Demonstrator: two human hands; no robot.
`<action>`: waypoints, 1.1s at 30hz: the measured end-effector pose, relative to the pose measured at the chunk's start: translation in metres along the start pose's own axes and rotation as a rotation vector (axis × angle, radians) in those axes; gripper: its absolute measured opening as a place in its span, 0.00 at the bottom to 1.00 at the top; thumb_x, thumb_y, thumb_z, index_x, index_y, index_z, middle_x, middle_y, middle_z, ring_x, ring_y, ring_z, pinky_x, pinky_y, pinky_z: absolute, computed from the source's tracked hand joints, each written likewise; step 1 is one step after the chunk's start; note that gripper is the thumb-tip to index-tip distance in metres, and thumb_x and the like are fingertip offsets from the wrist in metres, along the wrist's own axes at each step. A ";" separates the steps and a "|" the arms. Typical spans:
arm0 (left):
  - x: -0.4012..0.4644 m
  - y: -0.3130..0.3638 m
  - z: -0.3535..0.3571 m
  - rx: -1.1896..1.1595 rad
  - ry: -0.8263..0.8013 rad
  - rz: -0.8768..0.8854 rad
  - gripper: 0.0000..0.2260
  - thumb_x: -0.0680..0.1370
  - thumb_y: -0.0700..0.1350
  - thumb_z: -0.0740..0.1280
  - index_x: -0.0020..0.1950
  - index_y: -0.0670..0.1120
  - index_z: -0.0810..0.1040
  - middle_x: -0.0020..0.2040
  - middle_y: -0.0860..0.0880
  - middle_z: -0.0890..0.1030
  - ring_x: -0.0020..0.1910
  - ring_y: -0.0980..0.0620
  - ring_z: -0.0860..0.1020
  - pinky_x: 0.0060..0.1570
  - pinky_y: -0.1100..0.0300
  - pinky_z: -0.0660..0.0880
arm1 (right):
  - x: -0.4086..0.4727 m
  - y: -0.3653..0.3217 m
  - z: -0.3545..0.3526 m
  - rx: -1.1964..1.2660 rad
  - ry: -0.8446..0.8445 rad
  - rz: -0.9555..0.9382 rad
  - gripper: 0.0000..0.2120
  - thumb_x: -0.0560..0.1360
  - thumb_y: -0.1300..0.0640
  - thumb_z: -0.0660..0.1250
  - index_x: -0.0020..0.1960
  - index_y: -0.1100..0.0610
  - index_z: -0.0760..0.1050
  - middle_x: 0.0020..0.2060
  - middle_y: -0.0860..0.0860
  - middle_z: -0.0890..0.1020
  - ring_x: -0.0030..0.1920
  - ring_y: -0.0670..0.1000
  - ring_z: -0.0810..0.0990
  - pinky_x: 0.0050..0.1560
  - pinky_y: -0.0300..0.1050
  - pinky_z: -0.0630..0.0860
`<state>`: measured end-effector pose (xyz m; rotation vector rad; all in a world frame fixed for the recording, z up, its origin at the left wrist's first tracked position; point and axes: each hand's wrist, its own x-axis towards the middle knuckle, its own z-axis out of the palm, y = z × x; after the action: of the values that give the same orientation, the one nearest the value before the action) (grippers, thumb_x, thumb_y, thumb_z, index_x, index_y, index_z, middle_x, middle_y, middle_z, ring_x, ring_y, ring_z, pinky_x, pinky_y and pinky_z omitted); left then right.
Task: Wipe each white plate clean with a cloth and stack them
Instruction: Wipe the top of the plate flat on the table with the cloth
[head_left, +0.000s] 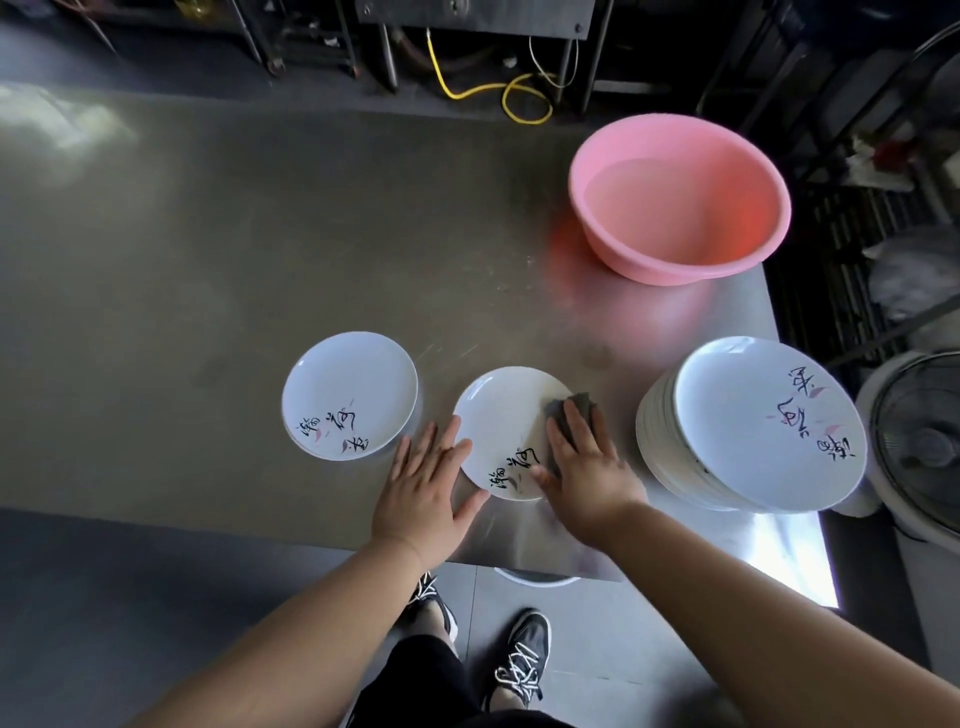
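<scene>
Looking down from the head camera, a steel table (260, 249) is filling most of the view, its brushed top scuffed and catching a pale glare at the far left and a bright strip along the near right edge. A plate (506, 415) is lying flat near the front edge, black brush lettering on its near side. The right hand (584, 467) is pressing a grey cloth (574, 415) onto the plate's right part, fingers straight and spread flat over the cloth, not curled round it. The left hand (428, 493) is lying open with fingers apart, palm down on the table, its thumb and forefinger touching the plate's left rim.

Just left of that, apart from it, a short stack (350, 384) of plates is sitting with the same lettering on top. To the right, a tall stack (753, 431) is standing near the table's right edge, leaning slightly. A pink basin (678, 197) is sitting at the far right corner, holding water, its colour reflecting on the steel beside it.

Beyond the table, the room is lying dark: metal legs and frames are standing along the back, and a yellow hose (511, 96) is looping on the floor. A fan (919, 441) in a white guard is standing off the right edge. Below, grey floor tiles and black shoes (519, 660) with white laces are showing.
</scene>
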<state>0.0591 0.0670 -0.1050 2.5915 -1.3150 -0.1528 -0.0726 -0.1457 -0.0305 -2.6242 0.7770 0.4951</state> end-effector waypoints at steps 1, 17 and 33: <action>0.000 0.000 -0.001 0.000 -0.005 -0.001 0.29 0.83 0.65 0.58 0.79 0.51 0.67 0.86 0.54 0.52 0.85 0.45 0.55 0.81 0.39 0.53 | 0.003 0.001 0.000 0.001 0.005 -0.004 0.37 0.83 0.33 0.51 0.86 0.49 0.46 0.84 0.45 0.37 0.83 0.55 0.33 0.81 0.57 0.57; -0.006 0.017 -0.039 -0.120 0.070 0.188 0.13 0.71 0.39 0.81 0.52 0.52 0.86 0.65 0.51 0.83 0.64 0.45 0.82 0.70 0.52 0.61 | -0.004 0.010 0.009 0.105 0.015 -0.107 0.37 0.83 0.35 0.56 0.86 0.49 0.51 0.84 0.41 0.39 0.84 0.50 0.35 0.82 0.57 0.58; -0.011 0.038 -0.027 -0.161 0.102 0.048 0.08 0.75 0.55 0.69 0.51 0.59 0.86 0.56 0.59 0.82 0.52 0.50 0.78 0.60 0.52 0.67 | -0.021 -0.006 0.028 0.096 0.035 -0.093 0.42 0.80 0.31 0.52 0.86 0.53 0.48 0.85 0.48 0.41 0.84 0.58 0.38 0.82 0.58 0.58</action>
<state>0.0282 0.0578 -0.0698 2.3996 -1.2725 -0.1113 -0.0920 -0.1193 -0.0449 -2.5720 0.6687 0.3766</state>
